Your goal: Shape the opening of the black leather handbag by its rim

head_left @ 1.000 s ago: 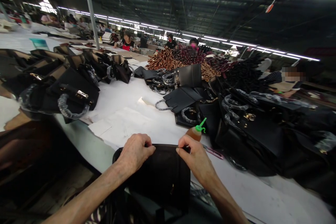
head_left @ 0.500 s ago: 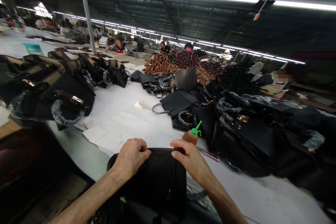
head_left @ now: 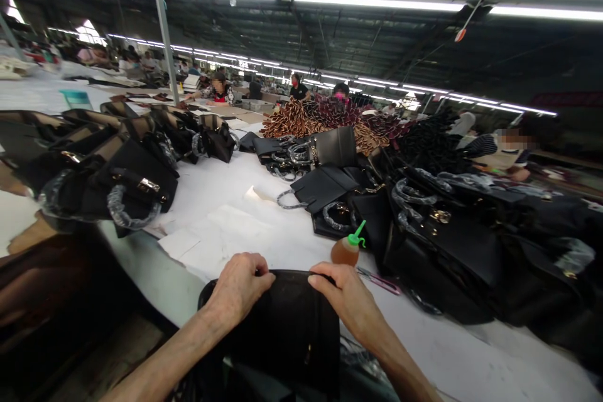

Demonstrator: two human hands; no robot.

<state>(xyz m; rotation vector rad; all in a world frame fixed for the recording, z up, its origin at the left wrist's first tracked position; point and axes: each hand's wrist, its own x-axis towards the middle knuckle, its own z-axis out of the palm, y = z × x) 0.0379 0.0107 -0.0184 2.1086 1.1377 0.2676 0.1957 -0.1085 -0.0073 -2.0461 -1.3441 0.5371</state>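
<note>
A black leather bag (head_left: 277, 326) stands against the near edge of the white table (head_left: 226, 195), its top rim towards me. My left hand (head_left: 239, 286) is closed over the left part of that rim, fingers curled onto it. My right hand (head_left: 342, 295) pinches the rim on the right, thumb and fingers pressed together on the leather. Just beyond my right hand stands a small brown bottle with a green nozzle (head_left: 347, 247), and a pinkish tool (head_left: 379, 281) lies flat beside it.
Finished black handbags with wrapped handles (head_left: 117, 185) crowd the left side, and more black bags (head_left: 447, 226) pile up on the right. Sheets of white paper (head_left: 221, 226) lie mid-table. Brown and maroon leather pieces (head_left: 311, 114) are heaped farther back, where several people work. A metal post (head_left: 162, 25) rises at left.
Both hands stay on the bag's top rim. My right hand's fingers have slid slightly left along it. The view has shifted a little.
</note>
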